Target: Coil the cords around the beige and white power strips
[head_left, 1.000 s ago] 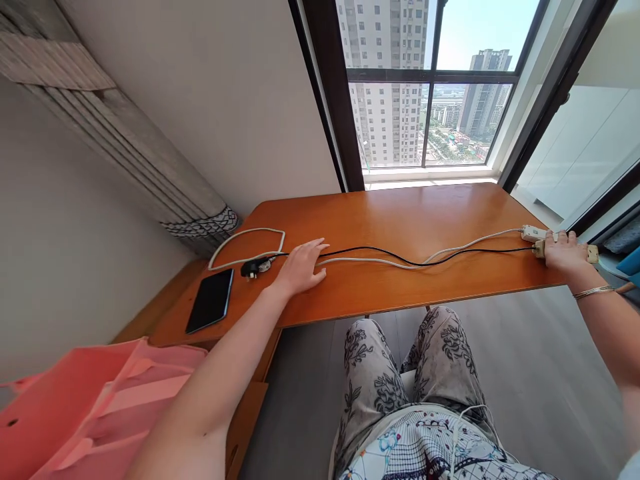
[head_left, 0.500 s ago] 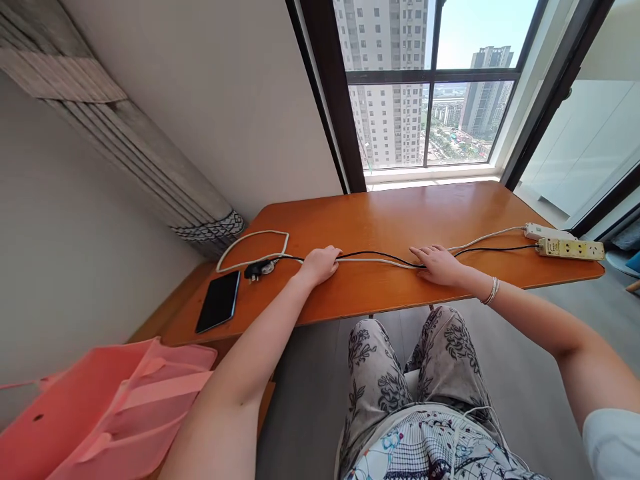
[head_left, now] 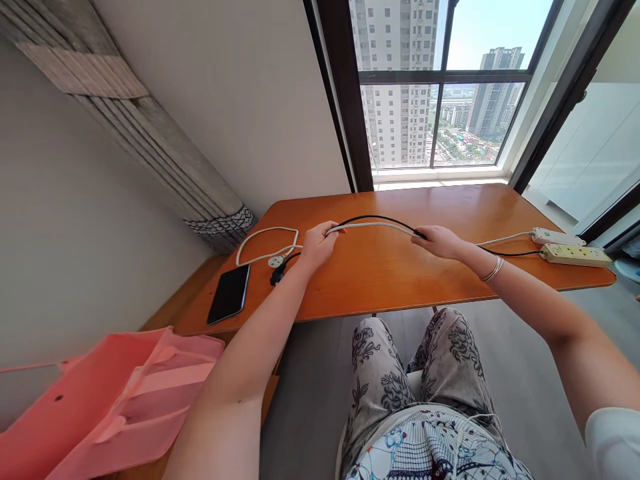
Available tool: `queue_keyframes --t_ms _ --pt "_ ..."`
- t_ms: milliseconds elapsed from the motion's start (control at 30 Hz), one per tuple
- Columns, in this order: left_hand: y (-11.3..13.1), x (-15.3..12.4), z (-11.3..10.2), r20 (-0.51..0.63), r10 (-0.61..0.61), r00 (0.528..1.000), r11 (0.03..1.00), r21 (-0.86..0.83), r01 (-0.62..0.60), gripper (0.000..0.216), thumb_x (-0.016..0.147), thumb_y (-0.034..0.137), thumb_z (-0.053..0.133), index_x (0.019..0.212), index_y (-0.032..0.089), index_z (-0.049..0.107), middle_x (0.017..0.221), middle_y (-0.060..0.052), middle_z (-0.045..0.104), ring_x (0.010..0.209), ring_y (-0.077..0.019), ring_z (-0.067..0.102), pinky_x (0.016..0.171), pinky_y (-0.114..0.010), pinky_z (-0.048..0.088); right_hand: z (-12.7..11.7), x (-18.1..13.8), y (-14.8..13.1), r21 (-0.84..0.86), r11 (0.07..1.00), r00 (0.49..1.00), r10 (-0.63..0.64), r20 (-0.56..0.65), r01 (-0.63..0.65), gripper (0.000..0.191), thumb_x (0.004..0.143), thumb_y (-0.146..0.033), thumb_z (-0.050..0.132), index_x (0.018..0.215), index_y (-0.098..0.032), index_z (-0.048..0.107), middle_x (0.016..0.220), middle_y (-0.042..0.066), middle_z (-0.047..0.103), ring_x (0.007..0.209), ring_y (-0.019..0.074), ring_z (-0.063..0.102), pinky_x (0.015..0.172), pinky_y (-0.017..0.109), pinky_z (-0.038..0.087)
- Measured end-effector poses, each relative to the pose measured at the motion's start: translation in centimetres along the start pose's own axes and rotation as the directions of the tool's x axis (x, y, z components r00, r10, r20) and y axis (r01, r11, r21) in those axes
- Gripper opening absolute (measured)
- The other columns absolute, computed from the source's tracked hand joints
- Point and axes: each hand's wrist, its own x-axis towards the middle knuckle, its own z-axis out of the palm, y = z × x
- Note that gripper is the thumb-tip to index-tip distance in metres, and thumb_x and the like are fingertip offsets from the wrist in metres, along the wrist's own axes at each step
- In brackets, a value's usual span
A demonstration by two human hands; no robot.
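Note:
My left hand [head_left: 319,244] is closed around a black cord [head_left: 370,217] and a white cord [head_left: 373,225]. Farther right, my right hand [head_left: 438,241] pinches the same two cords. Between my hands the cords arch up above the wooden table. Left of my left hand lie a white plug [head_left: 275,261] and a black plug [head_left: 278,275], the latter partly behind my forearm. At the table's right end, the cords run to a white power strip [head_left: 557,237] and a cream power strip [head_left: 576,255].
A dark-screened phone [head_left: 229,294] lies on the left of the wooden table [head_left: 380,280]. Below it stands a pink bag [head_left: 125,400]. A curtain [head_left: 165,160] hangs at the left wall, and a window [head_left: 440,87] is behind the table.
Both hands have closed on the two cords and lifted them off the table into an arch. The plugs at the left have shifted, with the white one now apart from the black one.

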Motion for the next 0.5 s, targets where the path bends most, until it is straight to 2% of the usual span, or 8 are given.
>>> queue_keyframes --t_ms 67,100,167,233,300,367,500 --pt "0.3 0.3 0.1 0.003 -0.046 0.999 0.997 -0.066 0.046 0.030 0.080 0.035 0.046 0.090 0.019 0.069 0.062 0.001 0.053 0.055 -0.0145 0.043 0.055 -0.027 0.034 -3.0 1.0 0.3 0.180 0.983 0.975 -0.002 -0.221 0.043 0.032 0.098 -0.041 0.041 0.088 -0.020 0.063 0.083 0.004 0.068 0.080 0.0194 0.061 0.070 0.029 0.041" --pt "0.3 0.5 0.4 0.011 -0.050 0.999 0.995 -0.084 0.051 0.030 0.080 0.036 0.047 0.091 0.019 0.070 0.062 0.001 0.052 0.053 -0.0139 0.041 0.054 -0.027 0.033 -4.5 1.6 0.3 0.252 0.964 0.940 0.005 -0.342 0.087 0.032 0.098 -0.044 0.043 0.083 -0.021 0.061 0.073 0.001 0.062 0.073 0.0175 0.057 0.066 0.029 0.039" --pt "0.3 0.8 1.1 0.023 -0.034 0.999 0.994 -0.104 0.036 0.030 0.079 0.038 0.051 0.091 0.018 0.069 0.064 0.001 0.054 0.056 -0.0138 0.044 0.056 -0.027 0.034 -7.4 2.9 0.2 0.363 0.899 0.825 0.004 -0.565 0.245 0.036 0.096 -0.051 0.047 0.078 -0.021 0.056 0.068 -0.001 0.052 0.069 0.0149 0.050 0.063 0.028 0.036" --pt "0.3 1.1 2.2 0.050 -0.009 0.999 0.992 -0.126 0.015 0.027 0.077 0.039 0.056 0.090 0.018 0.068 0.070 0.000 0.060 0.064 -0.0152 0.053 0.063 -0.027 0.040 -10.0 4.1 -0.4 0.438 0.812 0.713 0.039 -0.700 0.386 0.042 0.095 -0.060 0.047 0.078 -0.023 0.052 0.065 -0.003 0.043 0.065 0.0136 0.046 0.060 0.028 0.033" --pt "0.4 1.5 3.3 0.110 0.007 0.994 0.986 -0.164 0.012 0.027 0.075 0.042 0.062 0.086 0.019 0.066 0.076 -0.002 0.066 0.075 -0.0177 0.060 0.073 -0.029 0.045 -12.1 5.0 -1.4 0.508 0.720 0.654 0.100 -0.750 0.472 0.048 0.092 -0.070 0.045 0.078 -0.024 0.048 0.064 -0.004 0.035 0.060 0.0121 0.040 0.057 0.027 0.031" --pt "0.7 2.0 4.5 0.186 0.014 0.982 0.973 -0.229 0.030 0.028 0.073 0.046 0.065 0.081 0.019 0.065 0.080 -0.003 0.069 0.082 -0.0200 0.064 0.081 -0.031 0.047 -13.6 5.5 -2.5 0.572 0.630 0.628 0.166 -0.760 0.525 0.054 0.088 -0.078 0.042 0.077 -0.025 0.043 0.064 -0.004 0.029 0.056 0.0107 0.032 0.054 0.027 0.028" --pt "1.2 2.4 7.1 0.298 0.013 0.955 0.911 -0.398 0.112 0.026 0.069 0.042 0.068 0.076 0.018 0.063 0.080 -0.005 0.070 0.084 -0.0209 0.066 0.085 -0.035 0.050 -15.3 5.7 -4.4 0.618 0.498 0.609 0.205 -0.766 0.609 0.058 0.082 -0.086 0.041 0.076 -0.027 0.039 0.064 -0.004 0.027 0.055 0.0127 0.025 0.048 0.029 0.025"
